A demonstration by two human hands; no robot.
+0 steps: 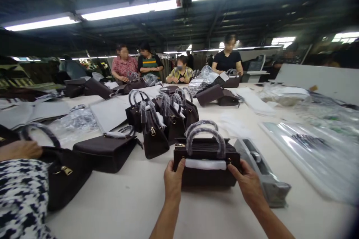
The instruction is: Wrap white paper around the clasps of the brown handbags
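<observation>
A dark brown handbag (207, 178) stands upright on the white table in front of me. Clear plastic film wraps its two raised handles, and a white padded wrap (205, 164) lies across its front near the top. My left hand (173, 179) grips the bag's left side, thumb on the front face by the wrap's end. On the opposite side my right hand (249, 183) holds the bag the same way, thumb near the wrap's right end. The fingers behind the bag are partly hidden. Just right of the bag sits a grey tape dispenser (263, 173).
Several upright handbags (154, 138) cluster behind mine, and another bag (105, 151) lies to their left. A co-worker's hand (24, 150) at far left reaches into a dark bag (67, 179). Clear plastic bags (305, 153) are stacked at right. Several people stand or sit across the table.
</observation>
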